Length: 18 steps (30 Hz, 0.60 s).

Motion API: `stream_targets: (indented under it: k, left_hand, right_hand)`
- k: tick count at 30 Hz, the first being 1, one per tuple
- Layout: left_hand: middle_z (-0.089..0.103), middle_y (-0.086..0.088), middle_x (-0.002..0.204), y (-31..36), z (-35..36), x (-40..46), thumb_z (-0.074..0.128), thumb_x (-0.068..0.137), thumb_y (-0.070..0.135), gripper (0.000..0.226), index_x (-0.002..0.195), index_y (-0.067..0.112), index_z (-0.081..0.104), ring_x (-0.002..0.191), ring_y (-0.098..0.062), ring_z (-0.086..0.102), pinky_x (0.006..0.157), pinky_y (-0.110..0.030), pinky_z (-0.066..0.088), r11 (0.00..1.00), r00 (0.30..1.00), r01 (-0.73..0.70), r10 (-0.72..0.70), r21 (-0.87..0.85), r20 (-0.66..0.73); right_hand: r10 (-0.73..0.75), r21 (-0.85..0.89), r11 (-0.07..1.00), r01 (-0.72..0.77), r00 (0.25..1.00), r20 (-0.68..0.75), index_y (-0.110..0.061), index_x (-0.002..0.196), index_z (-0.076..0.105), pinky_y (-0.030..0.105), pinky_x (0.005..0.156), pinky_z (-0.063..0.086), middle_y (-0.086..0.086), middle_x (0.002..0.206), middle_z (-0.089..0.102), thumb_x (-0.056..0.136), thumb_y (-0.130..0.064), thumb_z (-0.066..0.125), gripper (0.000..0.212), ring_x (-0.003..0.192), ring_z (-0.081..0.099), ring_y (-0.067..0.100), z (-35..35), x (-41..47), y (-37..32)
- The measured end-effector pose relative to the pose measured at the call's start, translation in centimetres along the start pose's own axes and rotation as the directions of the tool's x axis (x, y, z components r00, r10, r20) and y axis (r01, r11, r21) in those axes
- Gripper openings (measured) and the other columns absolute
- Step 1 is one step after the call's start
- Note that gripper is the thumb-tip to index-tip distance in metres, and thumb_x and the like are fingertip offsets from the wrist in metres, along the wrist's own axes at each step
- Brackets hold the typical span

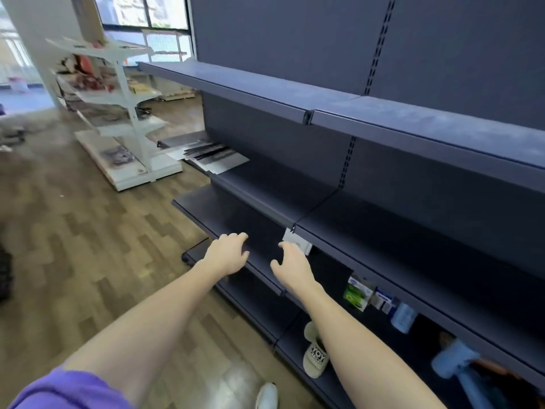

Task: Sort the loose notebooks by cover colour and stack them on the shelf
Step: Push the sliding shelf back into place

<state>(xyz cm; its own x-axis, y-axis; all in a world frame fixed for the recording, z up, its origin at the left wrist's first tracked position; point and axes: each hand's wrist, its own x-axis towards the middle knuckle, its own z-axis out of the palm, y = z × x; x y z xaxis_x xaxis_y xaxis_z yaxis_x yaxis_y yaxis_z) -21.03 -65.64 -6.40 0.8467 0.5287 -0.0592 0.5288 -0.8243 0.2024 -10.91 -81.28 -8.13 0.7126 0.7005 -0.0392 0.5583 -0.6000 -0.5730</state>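
Note:
A dark blue-grey shelving unit fills the right of the head view, with its middle shelf [368,231] bare. My left hand [228,255] and my right hand [290,268] both reach out over the front edge of a lower shelf [212,211], fingers spread and curled, holding nothing. A loose pile of flat dark and grey notebooks or sheets [212,156] lies at the far left end of the middle shelf, well beyond both hands. No notebook is in either hand.
A white tag [298,242] hangs at the shelf edge by my right hand. Small boxes [358,293] and a blue bottle [404,317] sit on lower shelves, beside a beige slipper [315,352]. A white rack [118,113] with goods stands far left on the wood floor.

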Motion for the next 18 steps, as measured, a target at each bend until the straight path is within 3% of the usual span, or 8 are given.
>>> stream_targets:
  k: [6, 18]
  left_hand:
    - [0.054, -0.007, 0.139, -5.6, -2.8, 8.9, 0.048, 0.100, 0.034, 0.049, 0.145, 0.018, 0.040, 0.126, -0.030, 0.048, 0.098, -0.042, 0.045, 0.997, 0.995, 0.073, -0.072, 0.017, -0.068]
    - [0.054, -0.007, 0.136, -16.1, -7.1, 25.2, 0.045, 0.100, 0.036, 0.043, 0.137, 0.015, 0.045, 0.127, -0.033, 0.040, 0.100, -0.041, 0.041, 0.971, 0.990, 0.135, -0.125, 0.199, -0.058]
  right_hand:
    - [-0.109, -0.012, 0.994, 0.109, 0.994, -0.002, -0.013, 0.146, 0.041, 0.039, 0.112, 0.036, 0.006, 0.147, 0.044, 0.096, -0.025, 0.054, 0.053, 0.135, 0.042, 0.023, 1.6, 12.0, -4.2]
    - [-0.146, 0.000, 0.989, 0.146, 0.989, 0.021, -0.012, 0.143, 0.044, 0.039, 0.110, 0.036, 0.008, 0.143, 0.046, 0.095, -0.022, 0.052, 0.050, 0.131, 0.044, 0.026, 5.2, 31.2, -9.7]
